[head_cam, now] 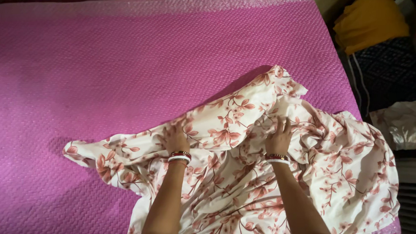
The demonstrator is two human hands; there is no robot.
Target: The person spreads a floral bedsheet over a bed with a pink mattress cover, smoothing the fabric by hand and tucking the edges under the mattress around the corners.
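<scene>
- The left hand (174, 138) and the right hand (279, 138) are both pressing on the flowery cloth (249, 176), fingers spread flat and not gripping.
- The cloth is lying crumpled on the near right part of the pink bed (97, 80).
- Its right side is hanging close to the bed edge, so it might slide off if pushed.
- A yellow cloth (370, 19) and a plastic bag (407, 123) are sitting at the right, beside the bed.
</scene>
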